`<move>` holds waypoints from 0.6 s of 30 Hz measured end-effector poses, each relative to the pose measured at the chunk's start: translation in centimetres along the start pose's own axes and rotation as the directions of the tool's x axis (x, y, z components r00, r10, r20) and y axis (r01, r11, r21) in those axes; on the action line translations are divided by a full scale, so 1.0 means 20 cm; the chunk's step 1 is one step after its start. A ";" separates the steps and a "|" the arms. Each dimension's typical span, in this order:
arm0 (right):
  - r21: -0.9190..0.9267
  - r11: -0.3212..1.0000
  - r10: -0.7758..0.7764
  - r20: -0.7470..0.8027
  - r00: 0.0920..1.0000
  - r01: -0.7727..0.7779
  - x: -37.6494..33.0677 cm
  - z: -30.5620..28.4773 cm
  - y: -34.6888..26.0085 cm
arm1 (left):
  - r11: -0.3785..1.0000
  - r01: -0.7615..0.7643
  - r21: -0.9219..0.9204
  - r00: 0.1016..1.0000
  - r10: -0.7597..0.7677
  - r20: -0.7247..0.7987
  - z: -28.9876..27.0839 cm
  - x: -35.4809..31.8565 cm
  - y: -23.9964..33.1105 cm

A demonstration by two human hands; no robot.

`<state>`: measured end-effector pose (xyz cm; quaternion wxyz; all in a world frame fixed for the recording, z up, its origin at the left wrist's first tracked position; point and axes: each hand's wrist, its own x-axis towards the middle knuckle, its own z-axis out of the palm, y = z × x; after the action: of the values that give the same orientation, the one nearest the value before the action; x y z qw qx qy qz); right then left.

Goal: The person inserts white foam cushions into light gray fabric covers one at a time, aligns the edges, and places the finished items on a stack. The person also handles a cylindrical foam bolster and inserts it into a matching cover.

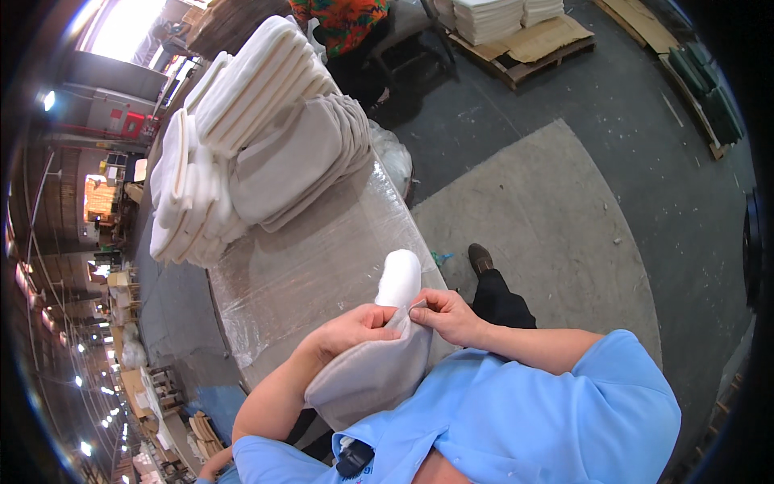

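A grey fabric cover [372,379] lies against my front at the near end of the table. White soft padding [400,274] sticks out of its far end over the table. My left hand [355,331] is closed, pinching the cover's edge on the left. My right hand [448,316] pinches the same edge on the right, close to the left hand. Most of the padding inside the cover is hidden.
The table [314,250] is wrapped in clear plastic. At its far end stand grey covers [302,161] and stacked white pads [258,81]. Beyond is a person in a colourful shirt [343,24]. A pallet [524,60] with white stacks stands at the far right.
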<state>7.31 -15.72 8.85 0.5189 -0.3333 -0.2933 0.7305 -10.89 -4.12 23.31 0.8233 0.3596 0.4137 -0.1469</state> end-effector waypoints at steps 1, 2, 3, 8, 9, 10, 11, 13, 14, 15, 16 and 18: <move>-0.004 1.000 -0.017 0.003 1.000 0.017 0.00 0.00 0.00 | 0.999 -0.019 -0.040 1.000 0.020 0.016 0.02 0.00 -0.01; -0.009 0.999 -0.034 0.005 0.999 0.034 0.00 0.01 0.00 | 0.999 -0.018 -0.046 0.999 0.019 0.031 0.01 0.00 -0.02; -0.014 0.999 -0.053 0.012 0.999 0.053 0.00 0.01 0.00 | 0.998 -0.019 -0.053 0.999 0.022 0.043 0.00 -0.01 -0.03; -0.001 1.000 0.008 0.052 0.999 -0.008 0.00 -0.01 -0.03 | 0.985 -0.056 0.163 0.998 0.058 -0.004 -0.03 -0.01 0.01; -0.011 1.000 0.023 0.054 0.998 -0.023 0.00 -0.01 -0.05 | 0.977 -0.044 0.210 0.999 0.050 -0.021 -0.05 -0.01 0.02; -0.028 0.999 0.027 0.040 0.999 -0.026 0.00 0.00 -0.06 | 0.966 -0.031 0.257 0.998 0.042 -0.039 -0.06 -0.01 0.03; -0.044 0.999 0.031 0.026 0.999 -0.030 0.00 0.00 -0.06 | 0.961 -0.025 0.276 0.998 0.042 -0.054 -0.06 -0.01 0.05; -0.082 0.996 0.027 -0.006 1.000 -0.027 0.00 0.00 -0.07 | 0.949 -0.012 0.316 0.996 0.039 -0.081 -0.07 0.00 0.08; -0.105 0.994 0.020 -0.022 1.000 -0.022 0.00 -0.01 -0.07 | 0.956 0.006 0.295 0.996 0.021 -0.088 -0.08 0.01 0.08; -0.125 0.992 0.011 -0.035 0.999 -0.016 0.00 -0.01 -0.07 | 0.961 0.025 0.275 0.995 0.002 -0.097 -0.09 0.01 0.09; -0.130 0.992 0.004 -0.043 0.999 -0.009 0.00 -0.01 -0.06 | 0.966 0.044 0.255 0.994 -0.018 -0.107 -0.10 0.01 0.09; -0.139 0.990 -0.010 -0.059 0.998 0.001 0.01 0.00 -0.05 | 0.960 0.078 0.270 0.987 -0.036 -0.158 -0.13 0.04 0.09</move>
<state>7.88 -15.31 9.59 0.5048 -0.3894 -0.3290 0.6966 -10.94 -1.09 22.53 0.7269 0.4689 0.4607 -0.1989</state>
